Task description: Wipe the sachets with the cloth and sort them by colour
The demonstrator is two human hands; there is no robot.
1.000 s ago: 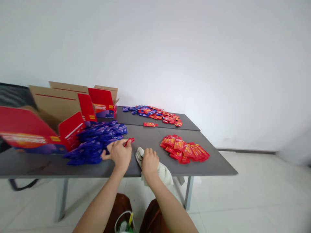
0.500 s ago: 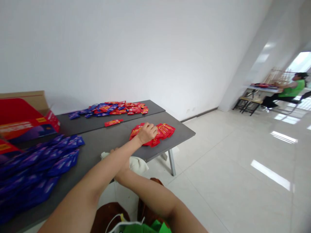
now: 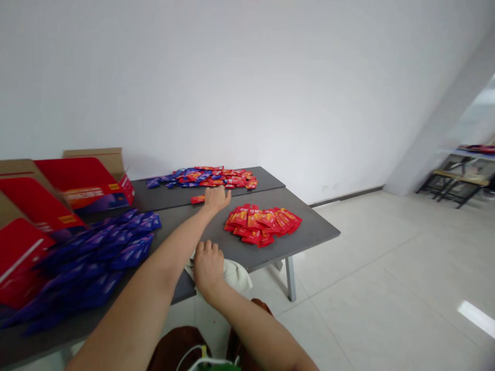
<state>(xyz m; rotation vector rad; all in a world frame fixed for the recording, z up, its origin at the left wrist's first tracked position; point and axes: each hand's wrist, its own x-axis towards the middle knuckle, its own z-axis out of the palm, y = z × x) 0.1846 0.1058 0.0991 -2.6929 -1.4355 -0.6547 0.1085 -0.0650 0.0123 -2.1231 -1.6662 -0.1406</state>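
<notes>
My left hand (image 3: 216,199) reaches across the table, over a single red sachet (image 3: 197,199) whose left end shows beside it. Its fingers point down and are mostly hidden, so their grip does not show. At the table's near edge, my right hand (image 3: 209,265) has its fingers curled on a white cloth (image 3: 236,275). Right of my hands, many red sachets (image 3: 263,224) lie overlapped in a heap. A mixed pile of red and blue sachets (image 3: 204,176) sits at the back, by the wall.
Overlapping blue sachets (image 3: 116,245) cover the left of the grey table (image 3: 309,226). Behind and beside them stand open red cardboard boxes (image 3: 91,180). Stools (image 3: 460,178) stand by another table (image 3: 469,153) far right. My knees are below the table edge.
My left hand has moved from the red heap, back and leftward to the single sachet. My right hand stays at the white cloth. The view has turned left, bringing more boxes into sight.
</notes>
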